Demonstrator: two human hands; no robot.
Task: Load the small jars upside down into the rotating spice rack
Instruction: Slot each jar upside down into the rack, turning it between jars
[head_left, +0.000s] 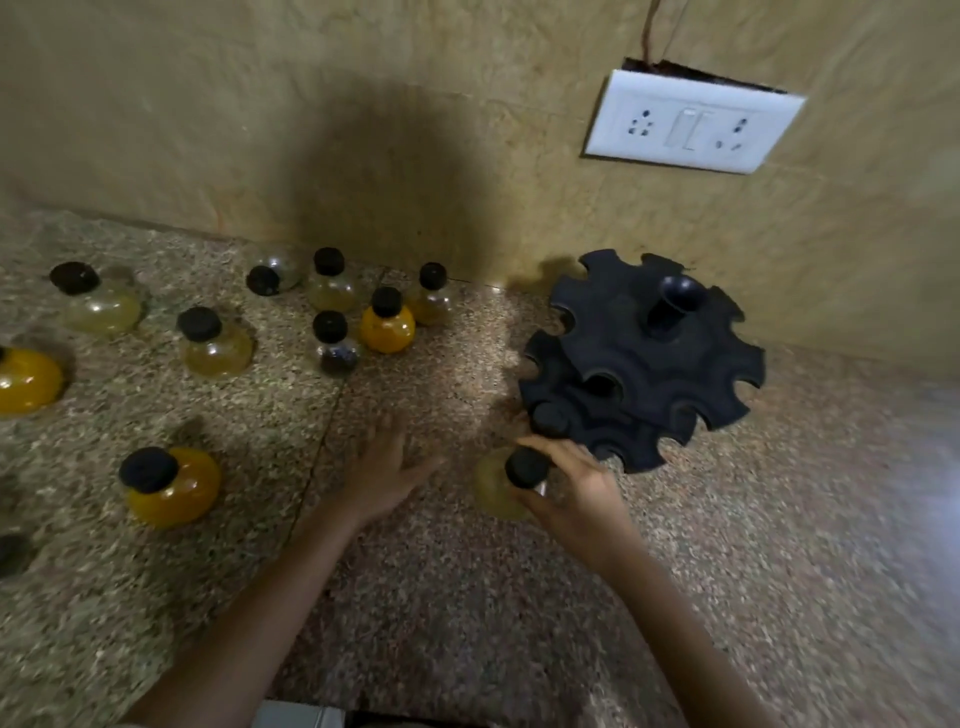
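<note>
The black two-tier spice rack (644, 353) stands at the back right of the granite counter, its notched slots open; one black cap (550, 418) sits at a lower-tier slot. My right hand (571, 488) grips a small pale-yellow jar (496, 486) by its black-capped neck, just in front of the rack's lower tier. Spread flat on the counter with fingers apart, my left hand (387, 470) holds nothing. Several small black-capped jars stand upright on the left, among them an orange jar (171, 486) near me and another orange jar (387, 325) further back.
A speckled granite counter (467, 597) runs to a beige tiled wall. A white socket plate (693, 122) hangs on the wall above the rack. One clear jar (272, 273) lies on its side at the back. A further orange jar (26, 379) sits at the left edge.
</note>
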